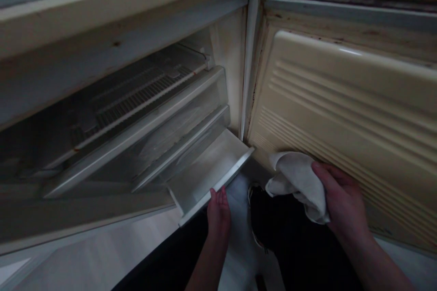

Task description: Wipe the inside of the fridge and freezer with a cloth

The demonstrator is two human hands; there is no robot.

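My left hand (pixel 219 213) grips the front edge of a pulled-out freezer drawer (pixel 208 168), its fingertips over the rim. The drawer is pale and shallow, the lowest one showing, and its inside looks bare. In my right hand (pixel 343 198) is a crumpled white cloth (pixel 300 182), held beside the open freezer door (pixel 348 95). Part of the right fingers is hidden behind the cloth.
Two clear-fronted drawers, an upper one (pixel 191 104) and a lower one, sit inside the freezer below a wire shelf (pixel 136 95). The ridged door stands open on the right. My shoe (pixel 254 195) is on the grey floor (pixel 235 236).
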